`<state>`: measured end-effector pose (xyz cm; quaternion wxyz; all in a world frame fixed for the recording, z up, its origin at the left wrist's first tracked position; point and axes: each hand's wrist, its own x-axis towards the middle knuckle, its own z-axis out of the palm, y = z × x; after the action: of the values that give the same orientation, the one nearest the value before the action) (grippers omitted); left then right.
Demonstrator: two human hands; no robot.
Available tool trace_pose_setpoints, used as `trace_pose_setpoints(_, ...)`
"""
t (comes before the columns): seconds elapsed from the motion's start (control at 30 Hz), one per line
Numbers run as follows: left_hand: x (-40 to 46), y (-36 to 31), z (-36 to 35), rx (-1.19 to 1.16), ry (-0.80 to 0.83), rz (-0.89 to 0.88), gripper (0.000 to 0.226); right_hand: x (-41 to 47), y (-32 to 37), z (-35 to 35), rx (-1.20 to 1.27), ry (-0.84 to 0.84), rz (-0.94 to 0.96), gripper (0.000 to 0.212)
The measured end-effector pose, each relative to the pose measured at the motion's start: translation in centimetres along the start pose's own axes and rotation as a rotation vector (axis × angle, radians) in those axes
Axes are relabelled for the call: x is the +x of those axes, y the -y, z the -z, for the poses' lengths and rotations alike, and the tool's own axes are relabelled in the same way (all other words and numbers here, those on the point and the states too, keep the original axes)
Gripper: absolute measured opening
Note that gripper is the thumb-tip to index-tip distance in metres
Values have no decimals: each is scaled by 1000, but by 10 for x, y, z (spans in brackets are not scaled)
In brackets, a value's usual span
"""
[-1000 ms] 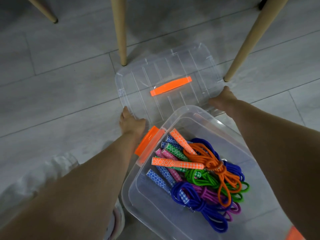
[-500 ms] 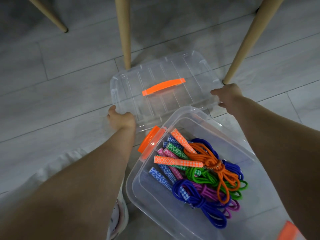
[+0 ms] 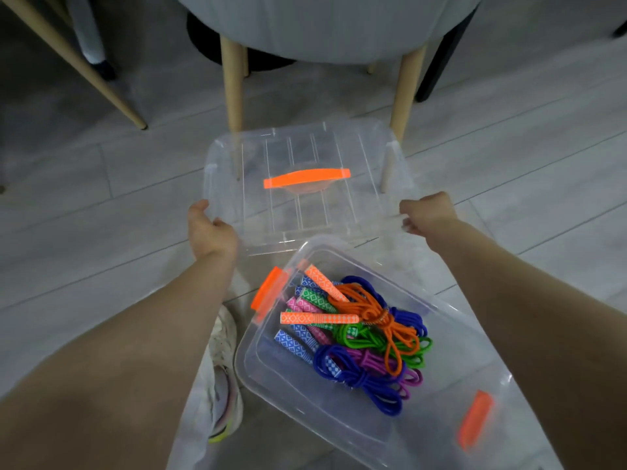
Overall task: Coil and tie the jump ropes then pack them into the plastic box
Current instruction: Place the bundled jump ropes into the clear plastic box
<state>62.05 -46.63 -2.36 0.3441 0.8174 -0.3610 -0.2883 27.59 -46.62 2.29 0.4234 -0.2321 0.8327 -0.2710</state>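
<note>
Hands: two; the left hand (image 3: 210,228) grips the near-left corner of the lid (image 3: 305,184), fingers curled over its edge; the right hand (image 3: 428,212) grips the near-right edge, fingers curled round it
Lid: one, clear plastic with one orange handle (image 3: 306,178) across its middle; held between the two hands, above the floor (image 3: 101,198) and just beyond the far rim of the box; chair legs show through it
Plastic box: one (image 3: 258,364), clear and open, nearer the person than the lid, lying between the forearms; two orange latches, one (image 3: 268,293) at its far-left end, one (image 3: 475,424) at its near-right end
Jump ropes: a coiled bundle inside the box; orange (image 3: 380,317) on top, green (image 3: 359,339), purple (image 3: 369,362) and blue (image 3: 363,379) among it; exact count of ropes unclear; patterned handles point toward the far-left latch
Shoe: one (image 3: 222,378), white, left of the box
Chair legs: two pale wooden ones (image 3: 232,96) stand behind the lid; another (image 3: 88,66) slants at far left
</note>
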Motion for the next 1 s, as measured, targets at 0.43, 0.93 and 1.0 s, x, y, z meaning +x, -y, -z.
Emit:
trace_pose_setpoints(0.43, -50, -34, 66, 76, 115, -84, 46, -90, -18, 47, 119, -69, -24, 48)
trace_pose_setpoints(0.93, -146, 44, 111, 233, 470, -217, 55, -231, -229, 65, -128, -329, -109, 36)
trace_pose_setpoints(1.0, -157, 51, 120, 259, 522, -224, 58, -250, -246, 64, -78, -332, -141, 38)
